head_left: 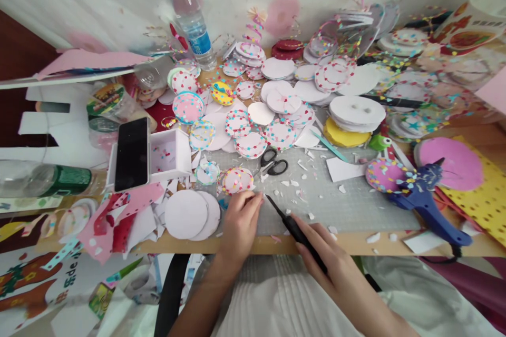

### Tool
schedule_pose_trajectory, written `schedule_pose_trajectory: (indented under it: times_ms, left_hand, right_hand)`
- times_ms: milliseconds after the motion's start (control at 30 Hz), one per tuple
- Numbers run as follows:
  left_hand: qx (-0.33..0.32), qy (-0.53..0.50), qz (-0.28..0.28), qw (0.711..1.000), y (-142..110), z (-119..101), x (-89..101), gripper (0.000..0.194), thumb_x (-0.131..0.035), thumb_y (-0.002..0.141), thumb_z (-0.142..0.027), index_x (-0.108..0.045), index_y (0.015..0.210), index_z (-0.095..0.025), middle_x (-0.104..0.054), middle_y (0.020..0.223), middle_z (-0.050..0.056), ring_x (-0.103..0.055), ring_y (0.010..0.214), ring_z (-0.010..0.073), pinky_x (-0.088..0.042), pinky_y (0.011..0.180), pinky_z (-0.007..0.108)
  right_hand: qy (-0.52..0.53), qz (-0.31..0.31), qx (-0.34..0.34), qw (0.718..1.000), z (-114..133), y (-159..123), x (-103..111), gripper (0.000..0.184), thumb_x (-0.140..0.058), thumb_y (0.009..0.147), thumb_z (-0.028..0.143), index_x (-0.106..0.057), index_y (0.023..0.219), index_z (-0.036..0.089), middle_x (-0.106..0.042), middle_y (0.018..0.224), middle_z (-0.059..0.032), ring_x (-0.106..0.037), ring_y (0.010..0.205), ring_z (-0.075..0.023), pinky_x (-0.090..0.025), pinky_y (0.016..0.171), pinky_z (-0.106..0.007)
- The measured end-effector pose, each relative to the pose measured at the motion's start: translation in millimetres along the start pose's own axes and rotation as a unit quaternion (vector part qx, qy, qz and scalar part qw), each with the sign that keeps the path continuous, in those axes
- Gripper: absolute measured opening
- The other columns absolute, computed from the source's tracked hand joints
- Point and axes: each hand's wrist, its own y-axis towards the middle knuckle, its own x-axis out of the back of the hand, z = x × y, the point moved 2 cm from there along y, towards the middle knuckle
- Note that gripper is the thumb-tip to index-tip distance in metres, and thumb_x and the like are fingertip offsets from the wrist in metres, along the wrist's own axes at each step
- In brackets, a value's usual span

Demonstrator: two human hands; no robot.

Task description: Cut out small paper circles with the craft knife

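Observation:
My right hand (326,250) is wrapped round a slim craft knife (294,229) with a black handle, its narrow dark blade pointing up and left. The blade's tip is close to the fingertips of my left hand (241,221). Those fingers are pinched together over the grey cutting mat (375,205); what they hold is too small to make out. Just beyond them lies a round card disc edged with coloured dots (237,181). Black-handled scissors (274,163) rest behind, and small white paper scraps (291,183) are scattered across the mat.
Plain white discs (185,215) are stacked left of my hands. A phone (132,152) lies on a white box (169,152). Decorated discs (251,145) crowd the back, near a water bottle (193,21). To the right lies a blue glue gun (430,205) with a cord.

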Motion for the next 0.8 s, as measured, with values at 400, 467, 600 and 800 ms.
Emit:
schedule_pose_trajectory:
  times_ms: [400,467,600,800]
  left_hand:
    - [0.008,0.005,-0.017,1.000,0.1,-0.1,-2.1,0.022,-0.053,0.093,-0.013,-0.066,0.109,-0.020,-0.063,0.088,0.005,-0.061,0.083,0.0154,-0.054,0.075,0.031]
    - [0.007,0.005,-0.018,1.000,0.0,0.1,-2.3,0.022,-0.053,0.093,-0.012,-0.065,0.109,-0.020,-0.062,0.088,0.005,-0.061,0.083,0.0153,-0.054,0.075,0.030]
    - [0.008,0.005,-0.021,1.000,-0.3,0.9,-3.2,0.022,-0.054,0.092,-0.011,-0.065,0.109,-0.020,-0.062,0.088,0.004,-0.061,0.082,0.0151,-0.053,0.075,0.030]
    - [0.003,-0.003,-0.018,1.000,-0.5,2.5,-4.2,0.023,-0.053,0.092,-0.009,-0.065,0.109,-0.018,-0.062,0.087,0.005,-0.060,0.082,0.0147,-0.053,0.074,0.028]
  right_hand:
    - [-0.006,0.003,0.012,1.000,-2.1,-0.3,-4.7,0.049,-0.037,0.099,0.023,-0.031,0.148,0.026,-0.057,0.103,-0.0086,-0.064,0.091,-0.0191,-0.055,0.079,-0.031]
    - [-0.006,0.003,0.012,1.000,-1.9,0.2,-4.7,0.049,-0.037,0.099,0.023,-0.031,0.148,0.026,-0.057,0.104,-0.0088,-0.064,0.091,-0.0187,-0.055,0.080,-0.030]
    - [-0.002,0.018,0.007,1.000,-1.8,1.0,-4.9,0.049,-0.035,0.100,0.023,-0.030,0.148,0.027,-0.056,0.107,-0.0093,-0.065,0.093,-0.0178,-0.054,0.083,-0.031]
    - [-0.017,0.037,0.001,0.999,-0.3,3.0,-5.6,0.050,-0.033,0.100,0.024,-0.027,0.150,0.025,-0.054,0.108,-0.0099,-0.066,0.090,-0.0165,-0.056,0.081,-0.031]
